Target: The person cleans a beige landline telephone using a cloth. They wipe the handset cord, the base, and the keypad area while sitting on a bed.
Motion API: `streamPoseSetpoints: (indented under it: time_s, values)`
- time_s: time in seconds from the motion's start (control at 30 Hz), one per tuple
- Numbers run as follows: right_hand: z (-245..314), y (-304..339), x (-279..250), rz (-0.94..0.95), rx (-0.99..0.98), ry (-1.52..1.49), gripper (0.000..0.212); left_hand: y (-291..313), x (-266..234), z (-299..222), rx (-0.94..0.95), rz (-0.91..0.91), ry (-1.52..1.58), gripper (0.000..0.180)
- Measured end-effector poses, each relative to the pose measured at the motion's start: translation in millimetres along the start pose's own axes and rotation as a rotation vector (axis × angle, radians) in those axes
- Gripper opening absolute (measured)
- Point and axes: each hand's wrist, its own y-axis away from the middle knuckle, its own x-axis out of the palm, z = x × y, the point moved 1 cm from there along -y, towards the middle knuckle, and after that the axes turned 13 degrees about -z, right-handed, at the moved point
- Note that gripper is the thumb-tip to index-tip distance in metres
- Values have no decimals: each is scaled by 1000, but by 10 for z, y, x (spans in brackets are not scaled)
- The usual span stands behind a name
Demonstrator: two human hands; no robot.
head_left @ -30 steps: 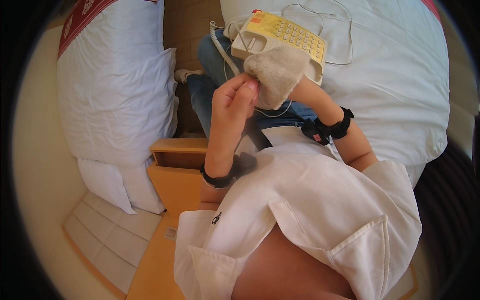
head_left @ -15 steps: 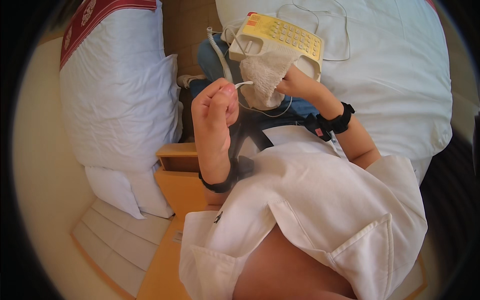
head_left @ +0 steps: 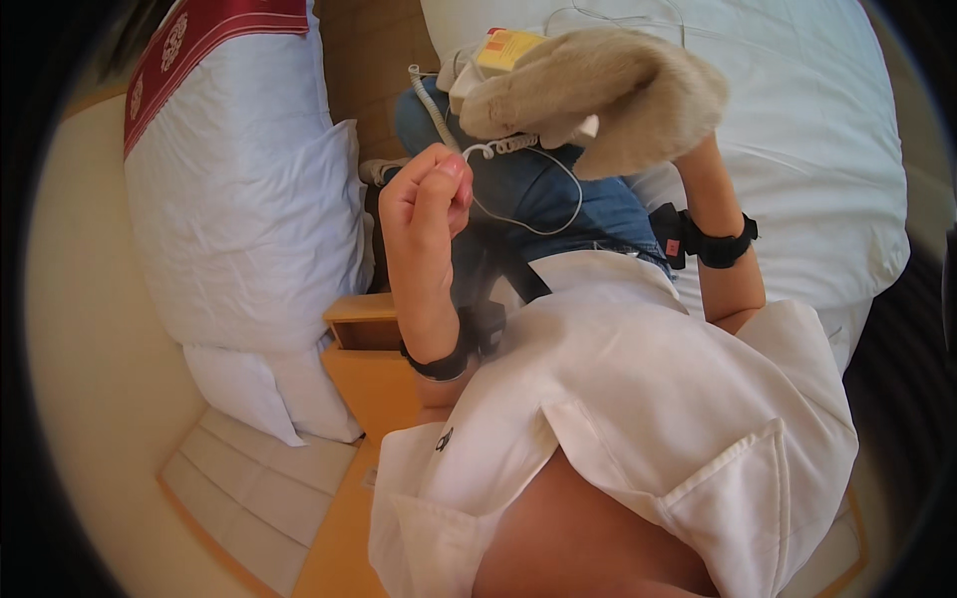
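My left hand (head_left: 429, 204) is closed in a pinch on a white coiled phone cord (head_left: 513, 145), which runs from its fingertips toward the cloth. A beige towelling cloth (head_left: 608, 90) with a few dark smudges hangs from my right hand (head_left: 701, 151). Only the wrist side of that hand shows; its fingers are hidden behind the cloth. Beneath the cloth sits a cream and yellow desk telephone (head_left: 506, 50), mostly covered, with just its far left corner visible. A thin white cord loops over my jeans below the cloth.
A white-covered bed (head_left: 817, 149) lies on the right, with a thin cable across its far part. On the left is another bed (head_left: 234, 199) with white bedding and a red runner (head_left: 224, 45). A wooden bedside cabinet (head_left: 369, 369) stands beside my left forearm.
My right hand has lifted the cloth up and to the right, over the telephone's keypad. More coiled cord now shows beside my left hand, which has barely moved.
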Motion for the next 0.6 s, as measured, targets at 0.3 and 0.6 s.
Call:
streamPoseSetpoints:
  time_s: [0.3,0.6]
  values:
    - [981,-216,315,275,94,-539,35,1,114,35,-64,0,86,28]
    - [726,-162,330,298,174,-704,41,-101,40,32,-168,-8,302,30]
